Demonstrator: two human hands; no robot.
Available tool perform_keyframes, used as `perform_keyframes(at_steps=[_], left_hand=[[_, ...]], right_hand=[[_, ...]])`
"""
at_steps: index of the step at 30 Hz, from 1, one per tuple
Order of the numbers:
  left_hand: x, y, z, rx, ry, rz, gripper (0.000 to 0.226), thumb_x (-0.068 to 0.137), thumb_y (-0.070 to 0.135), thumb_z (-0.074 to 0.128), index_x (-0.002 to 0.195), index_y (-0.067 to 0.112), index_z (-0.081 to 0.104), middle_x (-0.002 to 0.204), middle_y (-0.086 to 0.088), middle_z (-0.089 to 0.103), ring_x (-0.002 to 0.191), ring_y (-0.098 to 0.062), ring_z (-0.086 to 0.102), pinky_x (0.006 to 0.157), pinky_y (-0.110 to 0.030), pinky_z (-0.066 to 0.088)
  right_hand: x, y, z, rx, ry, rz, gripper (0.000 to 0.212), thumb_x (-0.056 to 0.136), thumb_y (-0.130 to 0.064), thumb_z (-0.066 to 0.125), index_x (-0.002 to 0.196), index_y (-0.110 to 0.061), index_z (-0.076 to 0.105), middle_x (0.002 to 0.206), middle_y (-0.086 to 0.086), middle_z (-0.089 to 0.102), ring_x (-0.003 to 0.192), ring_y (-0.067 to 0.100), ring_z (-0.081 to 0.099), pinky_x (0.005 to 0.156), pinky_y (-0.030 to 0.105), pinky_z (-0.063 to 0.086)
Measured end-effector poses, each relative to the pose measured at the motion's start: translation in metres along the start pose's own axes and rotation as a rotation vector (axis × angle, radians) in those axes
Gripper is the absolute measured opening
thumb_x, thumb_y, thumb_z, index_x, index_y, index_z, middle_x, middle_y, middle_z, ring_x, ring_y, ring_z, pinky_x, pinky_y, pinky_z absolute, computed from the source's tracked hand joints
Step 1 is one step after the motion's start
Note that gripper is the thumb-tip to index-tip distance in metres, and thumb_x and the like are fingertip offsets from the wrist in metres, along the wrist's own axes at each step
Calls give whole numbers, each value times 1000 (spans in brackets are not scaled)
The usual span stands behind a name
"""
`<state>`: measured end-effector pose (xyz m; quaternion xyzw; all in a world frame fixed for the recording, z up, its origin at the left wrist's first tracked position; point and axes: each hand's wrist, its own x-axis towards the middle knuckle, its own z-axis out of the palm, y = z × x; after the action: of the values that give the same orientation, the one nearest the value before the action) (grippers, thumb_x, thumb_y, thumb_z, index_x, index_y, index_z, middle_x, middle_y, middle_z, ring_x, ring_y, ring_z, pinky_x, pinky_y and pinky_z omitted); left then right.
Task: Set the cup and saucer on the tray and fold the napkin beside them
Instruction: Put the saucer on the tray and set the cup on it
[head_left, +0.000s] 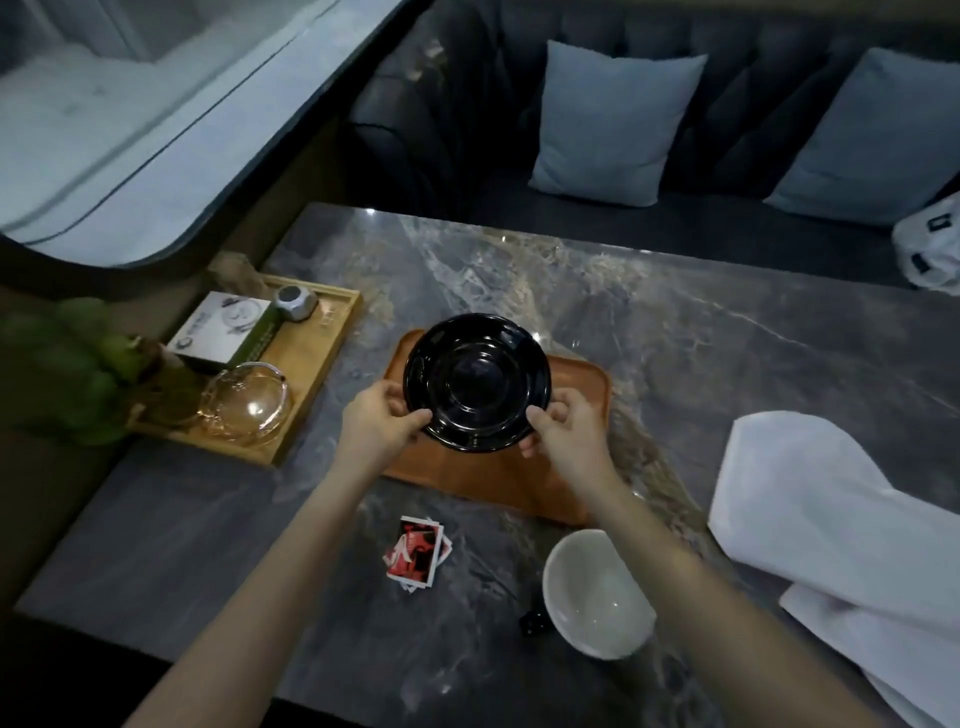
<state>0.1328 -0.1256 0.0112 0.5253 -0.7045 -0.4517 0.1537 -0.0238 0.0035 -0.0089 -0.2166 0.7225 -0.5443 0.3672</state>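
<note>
Black and glossy, the round ceramic saucer (477, 382) is held over the far part of the orange-brown wooden tray (582, 415) with rounded corners, which lies near the middle of the grey marble tabletop (727, 332). Whether the saucer touches the tray cannot be told. The left hand (382, 423) pinches the saucer's near-left rim, thumb on top and fingers underneath; the right hand (563, 428) pinches its near-right rim the same way.

The white ceramic cup (597, 600) stands off the tray, close to the tabletop's near edge, beside the right forearm, with a small black object, too hidden to identify, touching its left side. The white cloth napkin (810, 519) lies unfolded and rumpled along the right edge of the tabletop.

A small stack of red, white and black cards (417, 553) rests between the forearms, near the tray's near edge. At the left edge sits a lighter bamboo tray (306, 387) carrying a clear glass bowl (248, 405), a white and green box (221, 327) and a silver faceted object (295, 303).
</note>
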Motion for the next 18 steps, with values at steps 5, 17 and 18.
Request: perform_keyframes(at_steps=[5, 17, 18], left_hand=[[18, -26, -7, 26, 71, -85, 23, 75, 10, 72, 95, 6, 61, 66, -5, 63, 63, -24, 66, 76, -41, 56], [46, -68, -1, 10, 46, -150, 21, 77, 8, 71, 94, 7, 57, 68, -13, 68, 69, -28, 68, 77, -49, 55], [46, -69, -1, 14, 48, -162, 23, 77, 9, 71, 96, 6, 57, 72, -14, 70, 71, -28, 68, 79, -48, 54]], right_hand=[[23, 11, 36, -54, -40, 86, 16, 94, -5, 48, 109, -7, 45, 72, 6, 57, 50, 15, 56, 56, 31, 53], [48, 42, 64, -117, -52, 153, 19, 92, -5, 50, 110, -8, 46, 65, 5, 59, 50, 16, 58, 63, 38, 54], [49, 42, 65, -122, -52, 152, 18, 92, -6, 50, 110, -8, 47, 65, 5, 60, 51, 17, 58, 65, 40, 54]])
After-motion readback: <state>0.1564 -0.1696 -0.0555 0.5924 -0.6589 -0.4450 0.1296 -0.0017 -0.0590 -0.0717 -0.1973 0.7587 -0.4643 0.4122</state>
